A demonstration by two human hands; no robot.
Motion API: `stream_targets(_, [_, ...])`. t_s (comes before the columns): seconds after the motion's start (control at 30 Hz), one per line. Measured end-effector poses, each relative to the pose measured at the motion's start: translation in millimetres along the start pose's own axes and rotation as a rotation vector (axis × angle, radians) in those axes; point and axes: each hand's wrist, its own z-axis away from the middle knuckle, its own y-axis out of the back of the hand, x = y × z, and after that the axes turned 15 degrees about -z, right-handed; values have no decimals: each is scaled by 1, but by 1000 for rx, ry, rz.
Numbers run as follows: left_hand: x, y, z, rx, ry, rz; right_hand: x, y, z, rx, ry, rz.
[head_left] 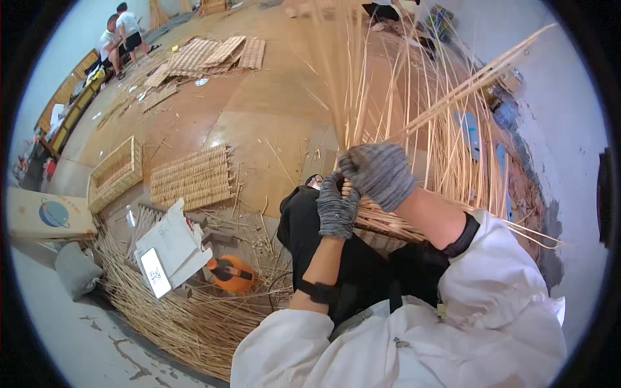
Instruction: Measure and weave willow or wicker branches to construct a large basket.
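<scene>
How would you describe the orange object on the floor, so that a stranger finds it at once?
Start at the big heap of loose straw-coloured reeds on the floor at lower left. At its upper edge, right of a white phone lying on white paper, sits the rounded orange object. It is the only bright orange thing there.

The left hand (pixel 336 208) and right hand (pixel 378 174) sit side by side, touching, on the weaving (pixel 388 223) that rests on the lap. Upright stakes (pixel 414 110) rise behind the hands. On the floor (pixel 272 110), left of the hands, a woven mat (pixel 193 176) lies with a basket (pixel 115 173) to its left. Nearer than the mat lie papers (pixel 171 242), a phone (pixel 155 273) on them, and a tape reel (pixel 233 273) to their right, all on loose reeds (pixel 162 310). More mats (pixel 217 55) lie far behind, two people (pixel 119 35) left of them.
</scene>
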Motion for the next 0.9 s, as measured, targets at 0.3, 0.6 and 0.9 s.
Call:
stream_targets(0.3, [-4, -3, 5, -76, 51, 239, 0, 1, -19, -346, -125, 7])
stream_targets(0.6, [2, 9, 4, -31, 20, -68, 2, -1, -14, 76, 284, -234])
stream_targets(0.9, [50, 22, -4, -106, 83, -188, 164, -44, 120, 423, -1118, -1853])
